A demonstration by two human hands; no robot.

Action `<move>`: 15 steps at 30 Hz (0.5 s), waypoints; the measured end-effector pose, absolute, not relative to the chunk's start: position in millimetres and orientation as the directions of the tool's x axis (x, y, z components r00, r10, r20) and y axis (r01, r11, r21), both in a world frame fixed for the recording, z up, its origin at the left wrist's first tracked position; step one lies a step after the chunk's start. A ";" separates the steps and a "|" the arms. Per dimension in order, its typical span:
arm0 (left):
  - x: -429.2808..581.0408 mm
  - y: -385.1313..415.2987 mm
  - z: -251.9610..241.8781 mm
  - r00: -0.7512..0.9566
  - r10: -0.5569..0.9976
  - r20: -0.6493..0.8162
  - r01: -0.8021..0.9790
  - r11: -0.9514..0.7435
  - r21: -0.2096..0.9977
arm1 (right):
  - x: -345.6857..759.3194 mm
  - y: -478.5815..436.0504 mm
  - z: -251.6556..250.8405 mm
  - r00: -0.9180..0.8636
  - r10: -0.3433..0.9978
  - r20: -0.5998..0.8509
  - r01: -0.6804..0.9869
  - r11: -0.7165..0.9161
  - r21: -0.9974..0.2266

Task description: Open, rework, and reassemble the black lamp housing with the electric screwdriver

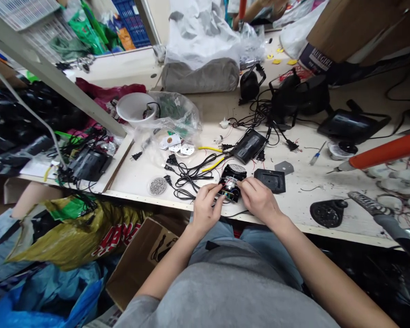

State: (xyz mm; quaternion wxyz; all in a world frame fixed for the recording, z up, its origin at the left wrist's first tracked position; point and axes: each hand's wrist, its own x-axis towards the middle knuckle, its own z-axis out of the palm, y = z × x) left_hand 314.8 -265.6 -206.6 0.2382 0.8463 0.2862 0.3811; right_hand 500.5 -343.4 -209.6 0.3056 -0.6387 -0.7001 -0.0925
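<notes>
Nearest, below the table (328, 230) edge: an open carton (140, 259) by my left knee, with what looks like a bagged cable inside; the rest of it is out of sight. Beside it, a yellow bag (71, 237), bulging, contents hidden.

At the near edge, both my hands work on one item. Left hand (207, 207) pinches the near-left corner of a small black lamp unit (232, 182), fingers curled narrow around it. Right hand (258, 200) closes over its right side, fingertips on the body. The unit sits on the table, just back from the edge, open side up, a shiny round part showing in the middle.

Step, as I judge it: fitting or seating a part inside the open unit. Next move calls for a steady hold from the left while the right presses or aligns; a square black plate (269, 180) lies just beside the right hand, likely its cover.

Left of the unit: a tangle of black cords (187, 175), then a clear round dish (157, 186) full of small metal screws or beads, too small to tell.

Farther back: a white bowl (135, 108) with a dark wire draped in; a clear bag (174, 114) holding green boards.

Right side: an orange-handled tool (386, 152).
</notes>
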 end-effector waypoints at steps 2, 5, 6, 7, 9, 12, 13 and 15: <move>318.9 -261.3 -207.6 0.549 0.670 0.499 0.309 -0.718 0.624 | 500.1 -343.1 -210.2 -0.002 0.835 0.550 0.951 0.172 -0.256; 325.1 -246.3 -204.5 0.571 0.682 0.458 0.300 -0.692 0.656 | 499.2 -343.0 -210.3 -0.004 0.834 0.552 0.952 0.172 -0.253; 327.3 -240.0 -202.6 0.584 0.685 0.436 0.295 -0.679 0.672 | 498.8 -342.8 -210.1 -0.004 0.835 0.551 0.952 0.171 -0.253; 329.8 -233.7 -200.6 0.597 0.691 0.408 0.297 -0.663 0.688 | 498.4 -342.7 -209.8 -0.003 0.835 0.550 0.953 0.169 -0.252; 335.3 -222.6 -196.9 0.625 0.701 0.343 0.323 -0.632 0.704 | 497.9 -342.1 -209.5 -0.003 0.833 0.553 0.954 0.168 -0.248; 344.0 -213.8 -194.7 0.657 0.696 0.292 0.374 -0.636 0.675 | 498.1 -341.3 -209.6 -0.016 0.829 0.559 0.955 0.178 -0.237; 346.3 -213.3 -195.1 0.660 0.689 0.298 0.380 -0.649 0.660 | 498.4 -341.1 -209.8 -0.020 0.827 0.562 0.955 0.182 -0.234; 349.0 -215.5 -197.2 0.654 0.679 0.333 0.375 -0.673 0.637 | 499.4 -340.7 -209.9 -0.026 0.824 0.566 0.955 0.188 -0.230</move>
